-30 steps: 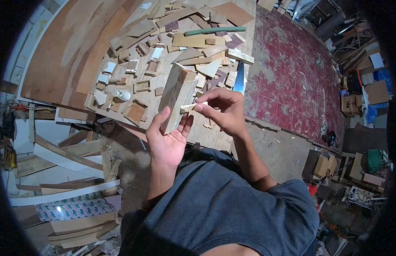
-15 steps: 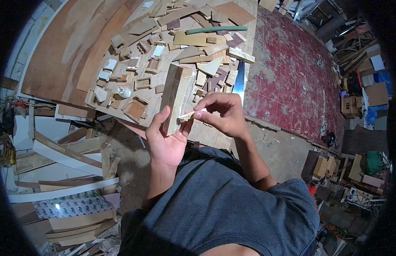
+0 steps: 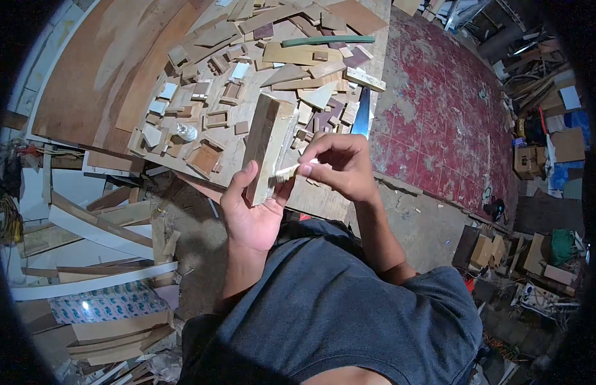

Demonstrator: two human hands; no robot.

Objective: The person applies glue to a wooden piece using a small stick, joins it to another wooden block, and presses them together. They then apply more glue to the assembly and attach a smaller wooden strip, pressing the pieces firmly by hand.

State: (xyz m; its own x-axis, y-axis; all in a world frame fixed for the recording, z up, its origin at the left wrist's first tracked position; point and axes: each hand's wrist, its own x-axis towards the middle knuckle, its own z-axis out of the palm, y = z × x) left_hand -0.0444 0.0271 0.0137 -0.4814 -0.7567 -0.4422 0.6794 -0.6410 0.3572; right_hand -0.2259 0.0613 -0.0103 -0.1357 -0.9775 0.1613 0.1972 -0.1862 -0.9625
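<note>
My left hand (image 3: 254, 221) grips the lower end of a long wooden block (image 3: 262, 138), which it holds tilted upright above the table's near edge. The thumb lies along the block's left side; the other fingers are largely hidden. A whitish smear runs along the block's pale right face. Pinched between the thumb and forefinger of my right hand (image 3: 349, 172) is a small pale strip (image 3: 286, 173) with a ridged, bristle-like end. That end lies at the lower part of the block's pale face; whether it touches cannot be made out.
Small wooden boxes (image 3: 206, 157), offcuts, a white bottle (image 3: 185, 133) and a saw blade (image 3: 361, 115) lie on the wooden table (image 3: 237, 154). A green strip (image 3: 328, 40) lies farther back. Scrap boards (image 3: 102, 228) are piled at left; red tiled flooring (image 3: 439, 109) stretches right.
The small pale strip in my right hand has shifted slightly right and up along the block's face. My left hand still holds the block in nearly the same pose.
</note>
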